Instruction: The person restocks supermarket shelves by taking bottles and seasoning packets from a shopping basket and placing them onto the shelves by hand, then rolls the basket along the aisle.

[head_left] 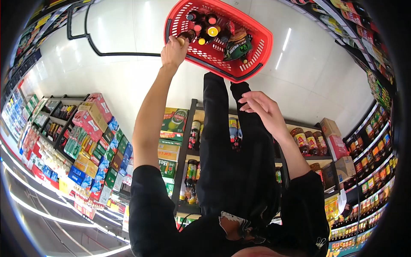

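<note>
My left hand [173,53] is closed around a dark bottle [185,37] at the left side of a red basket [266,43]. Inside the basket several dark bottles with red, yellow and dark caps stand close together, among them a yellow-capped one [212,31]. A dark green packet [238,48] lies to their right. Below the basket and right of my legs, my right hand [263,107] hangs in the air, holding nothing, its fingers apart and loosely bent. Part of the held bottle is hidden by my left fingers.
A long black handle [124,54] extends left from the basket over the pale floor [299,64]. Stacked drink cartons [92,120] fill the left side. Shelves of large bottles [308,141] stand around my legs, and curved shelves of jars [372,158] line the right.
</note>
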Tool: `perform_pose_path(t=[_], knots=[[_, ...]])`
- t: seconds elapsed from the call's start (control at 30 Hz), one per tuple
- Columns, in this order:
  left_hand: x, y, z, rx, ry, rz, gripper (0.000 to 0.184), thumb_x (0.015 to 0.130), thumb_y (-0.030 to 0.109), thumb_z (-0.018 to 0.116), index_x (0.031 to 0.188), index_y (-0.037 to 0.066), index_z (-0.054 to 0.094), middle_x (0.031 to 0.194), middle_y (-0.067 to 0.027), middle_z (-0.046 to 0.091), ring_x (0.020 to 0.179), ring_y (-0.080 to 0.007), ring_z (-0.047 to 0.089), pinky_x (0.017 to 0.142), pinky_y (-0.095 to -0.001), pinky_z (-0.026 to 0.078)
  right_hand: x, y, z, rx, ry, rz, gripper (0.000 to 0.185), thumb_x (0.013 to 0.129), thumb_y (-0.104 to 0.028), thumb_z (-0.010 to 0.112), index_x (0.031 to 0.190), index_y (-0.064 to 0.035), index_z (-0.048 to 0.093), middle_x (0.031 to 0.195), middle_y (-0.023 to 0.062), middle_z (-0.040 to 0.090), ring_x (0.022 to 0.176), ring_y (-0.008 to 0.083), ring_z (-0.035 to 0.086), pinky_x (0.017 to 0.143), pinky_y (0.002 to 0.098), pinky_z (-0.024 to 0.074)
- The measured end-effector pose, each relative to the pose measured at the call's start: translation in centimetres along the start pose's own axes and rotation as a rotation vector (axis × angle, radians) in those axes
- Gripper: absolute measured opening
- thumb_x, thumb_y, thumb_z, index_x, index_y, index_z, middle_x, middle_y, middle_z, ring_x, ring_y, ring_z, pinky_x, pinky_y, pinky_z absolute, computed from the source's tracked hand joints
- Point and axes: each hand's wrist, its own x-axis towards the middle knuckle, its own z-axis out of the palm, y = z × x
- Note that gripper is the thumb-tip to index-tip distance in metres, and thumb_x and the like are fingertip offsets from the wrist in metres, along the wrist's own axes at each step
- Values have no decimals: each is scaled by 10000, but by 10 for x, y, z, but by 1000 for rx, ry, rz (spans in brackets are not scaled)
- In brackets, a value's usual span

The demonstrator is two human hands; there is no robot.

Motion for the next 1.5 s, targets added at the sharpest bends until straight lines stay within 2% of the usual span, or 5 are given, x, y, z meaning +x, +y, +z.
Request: perform_pose_path(t=[0.33, 0.6, 0.87, 1.07, 1.5], knots=[[79, -26, 105, 139, -277, -180, 530, 964, 470, 509, 1169, -19, 494, 1036, -245, 694, 1013, -418, 670, 861, -521, 528, 51, -16, 12, -44, 85, -103, 250, 1020, -187, 572, 1186, 0, 567, 1071, 121, 691, 957, 184, 676, 883, 313, 509], [104, -13, 91, 312, -290, 2, 726, 868, 529, 625, 1285, -36, 440, 1286, -268, 549, 1012, -417, 676, 850, -540, 539, 62, -27, 28, -18, 98, -90, 251, 1019, -182, 569, 1188, 3, 570, 1066, 118, 690, 965, 182, 678, 888, 317, 503], [159, 18, 80, 152, -295, -67, 717, 899, 609, 538, 1205, -39, 542, 1189, -237, 657, 1069, -392, 665, 890, -506, 531, 60, -29, 26, -43, 143, -47, 261, 1019, -188, 571, 1193, 6, 570, 1074, 111, 688, 986, 170, 673, 917, 317, 488], [185, 19, 95, 267, -311, -137, 514, 928, 540, 541, 1177, 107, 658, 1152, -160, 696, 1123, -336, 652, 956, -482, 499, 61, -25, 25, -23, 192, -36, 250, 1017, -176, 569, 1203, -9, 571, 1085, 99, 688, 1000, 169, 674, 917, 319, 488], [130, -9, 7, -45, -408, -118, 530, 899, 506, 599, 1031, 8, 720, 944, -251, 713, 945, -401, 691, 841, -453, 537, 34, -25, 31, -62, 145, -93, 265, 1011, -173, 574, 1215, -4, 566, 1077, 107, 697, 984, 179, 682, 897, 309, 498]])
